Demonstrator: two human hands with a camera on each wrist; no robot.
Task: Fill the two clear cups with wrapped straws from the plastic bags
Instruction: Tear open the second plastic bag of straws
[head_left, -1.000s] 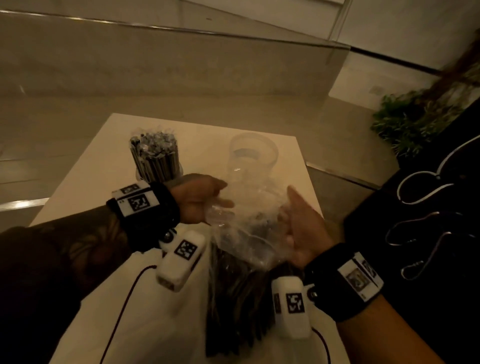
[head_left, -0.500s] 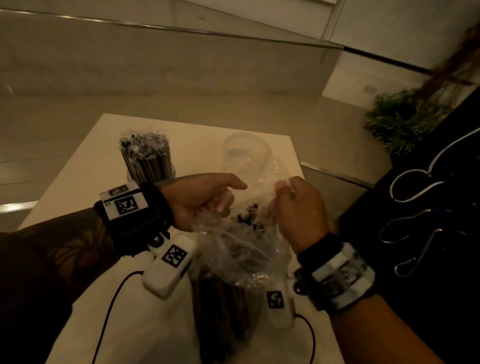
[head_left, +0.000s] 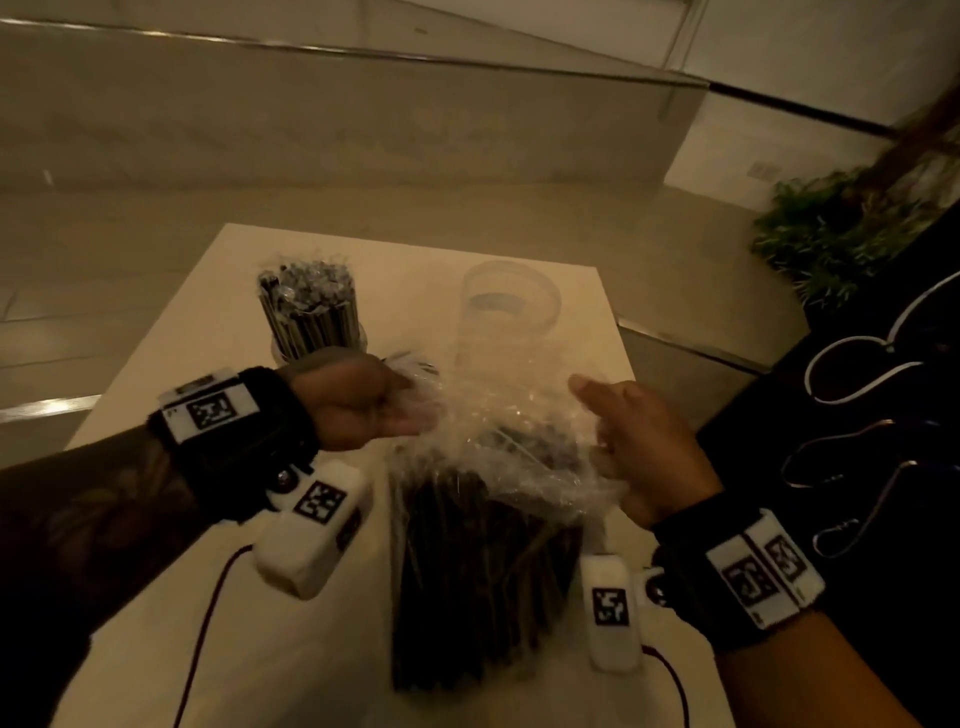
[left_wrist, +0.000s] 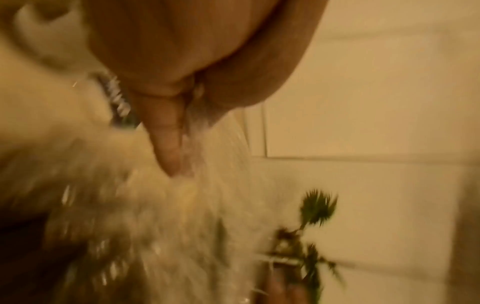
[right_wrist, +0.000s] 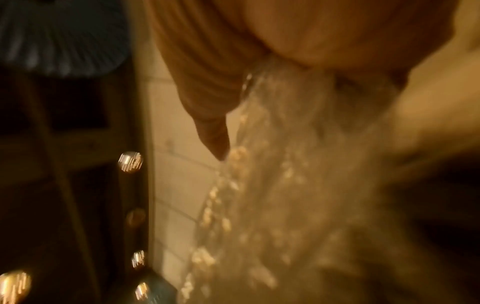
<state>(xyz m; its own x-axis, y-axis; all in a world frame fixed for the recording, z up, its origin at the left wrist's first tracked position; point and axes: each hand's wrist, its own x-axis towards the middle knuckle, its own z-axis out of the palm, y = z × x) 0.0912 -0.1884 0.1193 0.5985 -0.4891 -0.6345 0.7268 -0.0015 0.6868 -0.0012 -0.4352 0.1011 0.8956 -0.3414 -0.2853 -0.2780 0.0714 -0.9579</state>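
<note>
A: Head view status?
B: Left hand (head_left: 358, 405) and right hand (head_left: 641, 449) each pinch the mouth of the plastic bag (head_left: 498, 457) of wrapped straws (head_left: 483, 582), upright on the worktop (head_left: 156, 649).
A: Step?
B: Opening the bag. One cup (head_left: 311, 317) is full; the empty cup (head_left: 509, 306) stands behind the bag. Next, widen the mouth and withdraw a bundle.

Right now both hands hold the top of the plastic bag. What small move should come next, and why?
Probably pull the bag's mouth wider. The left hand and right hand pinch opposite edges of the bag, the straws are inside, and the far cup is empty.
</note>
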